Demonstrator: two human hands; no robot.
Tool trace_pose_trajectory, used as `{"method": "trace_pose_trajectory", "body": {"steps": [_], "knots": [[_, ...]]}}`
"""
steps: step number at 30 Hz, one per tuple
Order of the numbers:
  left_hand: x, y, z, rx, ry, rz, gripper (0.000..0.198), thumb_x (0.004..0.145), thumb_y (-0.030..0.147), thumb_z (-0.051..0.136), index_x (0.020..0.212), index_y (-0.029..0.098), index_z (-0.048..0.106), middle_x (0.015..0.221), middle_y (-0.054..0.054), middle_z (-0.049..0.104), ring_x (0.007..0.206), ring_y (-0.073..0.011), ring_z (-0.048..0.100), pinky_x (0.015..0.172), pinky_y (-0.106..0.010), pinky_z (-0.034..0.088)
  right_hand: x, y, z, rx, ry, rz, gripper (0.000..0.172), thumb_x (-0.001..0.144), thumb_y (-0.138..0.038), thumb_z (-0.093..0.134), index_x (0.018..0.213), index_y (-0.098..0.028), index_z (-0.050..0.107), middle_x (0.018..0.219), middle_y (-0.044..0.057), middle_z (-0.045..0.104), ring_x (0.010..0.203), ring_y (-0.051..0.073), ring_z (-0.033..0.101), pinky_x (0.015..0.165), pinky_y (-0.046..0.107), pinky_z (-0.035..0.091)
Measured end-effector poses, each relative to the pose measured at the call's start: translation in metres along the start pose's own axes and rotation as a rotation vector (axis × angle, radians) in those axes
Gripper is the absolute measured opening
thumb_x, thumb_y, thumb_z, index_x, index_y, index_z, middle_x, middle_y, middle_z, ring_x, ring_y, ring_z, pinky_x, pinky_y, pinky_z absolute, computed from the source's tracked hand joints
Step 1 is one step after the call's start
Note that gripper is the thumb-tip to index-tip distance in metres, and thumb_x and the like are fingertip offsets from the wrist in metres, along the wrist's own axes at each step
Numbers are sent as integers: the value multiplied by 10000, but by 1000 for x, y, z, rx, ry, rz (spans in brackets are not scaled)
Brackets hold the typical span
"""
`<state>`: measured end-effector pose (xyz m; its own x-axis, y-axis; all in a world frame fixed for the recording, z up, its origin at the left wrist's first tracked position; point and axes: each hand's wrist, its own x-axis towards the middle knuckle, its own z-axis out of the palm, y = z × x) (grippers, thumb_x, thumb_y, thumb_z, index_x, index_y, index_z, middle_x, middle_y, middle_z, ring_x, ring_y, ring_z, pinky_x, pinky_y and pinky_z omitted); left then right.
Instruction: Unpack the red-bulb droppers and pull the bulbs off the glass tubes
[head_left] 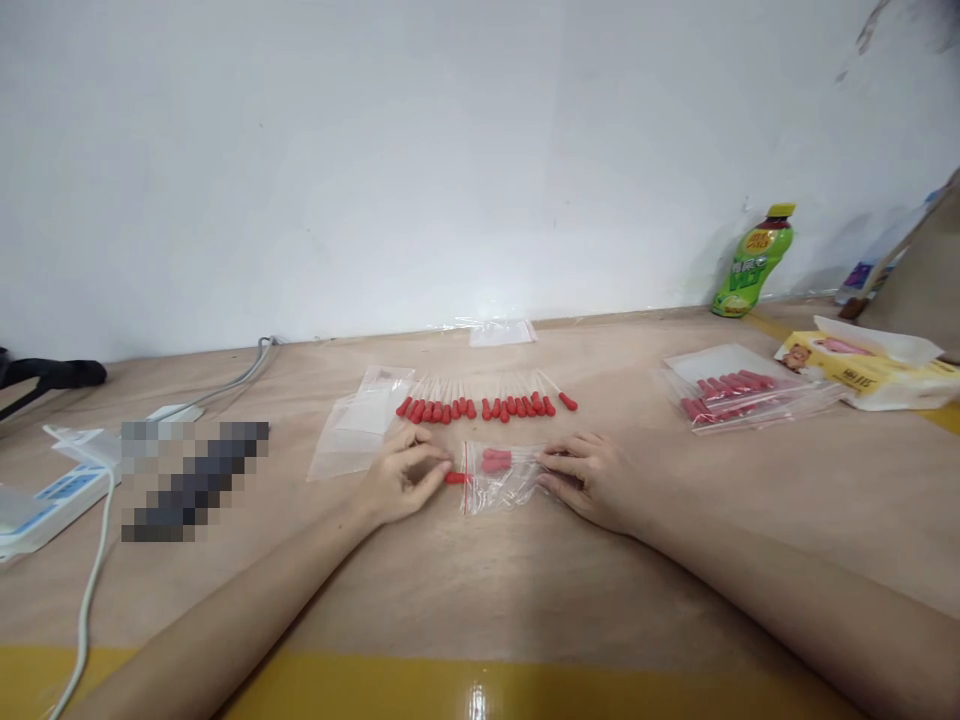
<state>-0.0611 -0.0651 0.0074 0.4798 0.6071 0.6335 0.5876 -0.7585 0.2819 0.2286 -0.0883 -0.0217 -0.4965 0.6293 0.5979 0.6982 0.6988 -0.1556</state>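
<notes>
A clear zip-lock bag [499,493] with a red seal line lies in front of me, two red-bulbed droppers [496,461] inside it. My left hand [409,475] is at the bag's mouth, thumb and fingers closed at the red bulb of another dropper [456,478], which points into the opening. At the far end, my right hand [589,480] pinches the bag between thumb and fingers. Just beyond the hands, several droppers [510,407] lie in a row, red bulbs toward me and thin clear tubes pointing to the wall.
Flat bags [345,430] lie left of the row, another bag [502,333] by the wall. Filled bags [731,385], a tissue pack [870,370] and a green bottle [754,260] stand or lie right. A power strip [60,500] with cables is left.
</notes>
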Motion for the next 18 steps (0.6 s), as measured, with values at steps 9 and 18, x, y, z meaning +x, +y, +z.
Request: {"method": "trace_pose_trajectory", "body": {"steps": [9, 18], "knots": [[0, 17, -5, -125, -262, -24, 87, 773, 240, 571, 830, 181, 599, 844, -35, 576, 765, -138, 545, 704, -277, 447, 0, 0, 0, -2, -10, 2, 219, 838, -355, 493, 945, -250, 653, 948, 30, 641, 822, 161, 561, 734, 311, 399], [5, -37, -48, -137, 209, -329, 136, 729, 305, 603, 757, 174, 577, 729, -9, 584, 700, -137, 520, 678, -266, 399, -1, 1, 1, -18, 0, -6, 220, 832, -342, 501, 963, -245, 649, 947, 42, 643, 815, 165, 562, 720, 309, 399]]}}
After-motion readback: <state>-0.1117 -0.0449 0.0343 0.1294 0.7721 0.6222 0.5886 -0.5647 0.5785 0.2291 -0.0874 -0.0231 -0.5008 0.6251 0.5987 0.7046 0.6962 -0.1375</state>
